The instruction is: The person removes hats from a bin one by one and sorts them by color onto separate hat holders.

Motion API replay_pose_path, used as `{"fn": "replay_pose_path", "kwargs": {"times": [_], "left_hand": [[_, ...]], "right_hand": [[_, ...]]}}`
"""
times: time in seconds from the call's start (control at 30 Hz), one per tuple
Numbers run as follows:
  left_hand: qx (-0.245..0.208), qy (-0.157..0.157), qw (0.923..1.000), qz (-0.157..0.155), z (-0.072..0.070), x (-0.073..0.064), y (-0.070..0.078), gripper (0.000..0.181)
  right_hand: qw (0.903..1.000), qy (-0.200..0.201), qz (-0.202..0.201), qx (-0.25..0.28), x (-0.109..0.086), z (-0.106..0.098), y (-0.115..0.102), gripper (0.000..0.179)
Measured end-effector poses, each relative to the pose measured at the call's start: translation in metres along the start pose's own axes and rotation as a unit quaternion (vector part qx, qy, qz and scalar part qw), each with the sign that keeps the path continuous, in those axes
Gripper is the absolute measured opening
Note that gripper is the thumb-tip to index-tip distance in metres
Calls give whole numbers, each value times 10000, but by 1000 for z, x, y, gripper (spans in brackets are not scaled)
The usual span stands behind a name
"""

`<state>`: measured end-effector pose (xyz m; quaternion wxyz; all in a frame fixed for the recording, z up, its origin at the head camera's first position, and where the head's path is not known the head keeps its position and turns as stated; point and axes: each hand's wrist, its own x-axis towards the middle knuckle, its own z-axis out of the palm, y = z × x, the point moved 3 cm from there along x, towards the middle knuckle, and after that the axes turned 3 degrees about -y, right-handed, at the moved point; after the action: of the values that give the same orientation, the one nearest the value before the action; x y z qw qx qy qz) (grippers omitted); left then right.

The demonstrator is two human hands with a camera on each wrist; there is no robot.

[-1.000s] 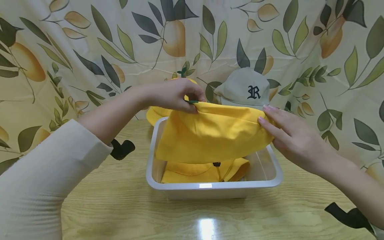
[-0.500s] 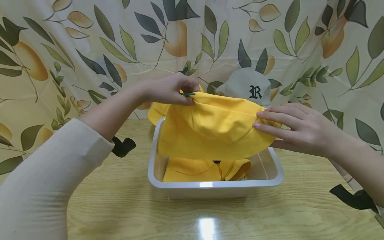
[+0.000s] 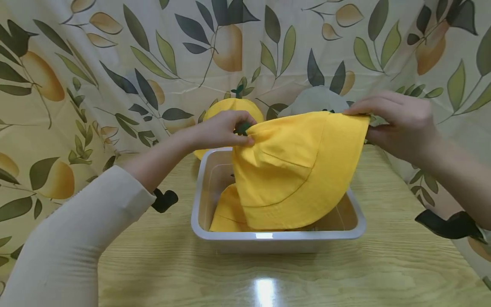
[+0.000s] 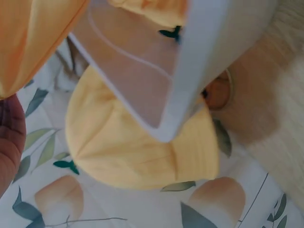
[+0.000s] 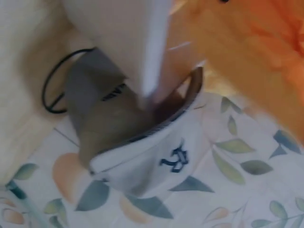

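A yellow bucket hat [image 3: 291, 170] with a green sprout at its crown hangs over the white bin [image 3: 284, 236], its wide brim to the right. My left hand [image 3: 226, 128] pinches the crown beside the sprout. With thumb and fingers, my right hand [image 3: 406, 123] holds the brim's upper right edge. Beneath, another yellow hat [image 3: 226, 213] lies in the bin, largely covered by the held one. In the left wrist view part of my left hand [image 4: 9, 142] shows at the edge, near yellow cloth [image 4: 33, 42].
Behind the bin's left corner, another yellow hat [image 3: 215, 108] with a green sprout leans by the leaf-patterned curtain [image 3: 172, 42]. A pale cap [image 5: 147, 171] with a dark letter stands behind the right side. All rest on a wood-grain table [image 3: 184, 273].
My right hand has gone from flat fingers on the hat's side to gripping its brim, lifting it up. The hat has turned, showing its crown seam and brim. My left hand keeps its pinch.
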<state>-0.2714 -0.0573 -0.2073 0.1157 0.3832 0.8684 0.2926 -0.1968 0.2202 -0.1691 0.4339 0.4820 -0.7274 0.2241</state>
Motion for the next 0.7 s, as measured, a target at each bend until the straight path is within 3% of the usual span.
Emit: {"fn": "replay_pose_path", "kwargs": {"times": [0.1,0.13,0.27,0.4,0.53,0.6,0.7], "left_hand": [[318,162,9994,-37,9,-5,-4,45],[434,282,9987,-14,13,-7,-4,49],[685,1138,9910,150,26,-20,1,68],[164,1828,9825,304,40,-38,8,75],[92,1995,9792,361,52,-56,11,89],[345,2014,9783,332,57,-61,9,98],[728,2005,9770,29,65,-64,1,106]], "right_hand": [[9995,-170,258,-65,13,1,5,50],[9990,-256,347,-118,18,1,5,43],[9926,-695,781,-616,35,1,5,12],[9771,-986,1576,-1032,46,4,5,10],[9612,-892,2339,-1163,55,5,8,12],[9570,-792,2518,-1204,60,5,9,14],[9503,-651,2798,-1203,67,5,11,19]]}}
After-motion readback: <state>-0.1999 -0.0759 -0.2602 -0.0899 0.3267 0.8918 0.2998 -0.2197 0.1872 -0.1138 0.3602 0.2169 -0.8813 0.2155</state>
